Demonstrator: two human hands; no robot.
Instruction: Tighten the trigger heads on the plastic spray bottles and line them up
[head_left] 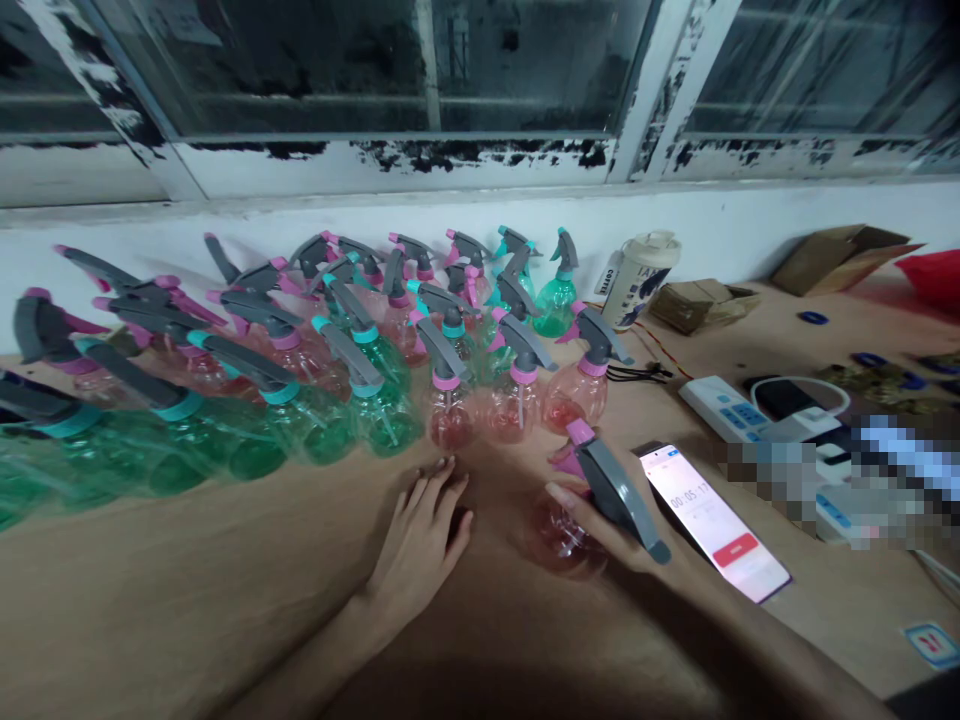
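My right hand (611, 535) is wrapped around a pink spray bottle (562, 530) with a grey trigger head (619, 490), standing on the brown table (187, 590) just in front of me. My left hand (420, 540) lies flat on the table to its left, fingers stretched out, holding nothing. Just beyond my hands stands a row of pink spray bottles (517, 400). Further left are green spray bottles (375, 405), all with grey triggers.
A lit phone (712, 520) showing a timer lies right of my right hand. A white power strip (731, 410), a paper cup (637, 275) and cardboard boxes (840, 255) sit at the back right. Wall and window run behind the bottles.
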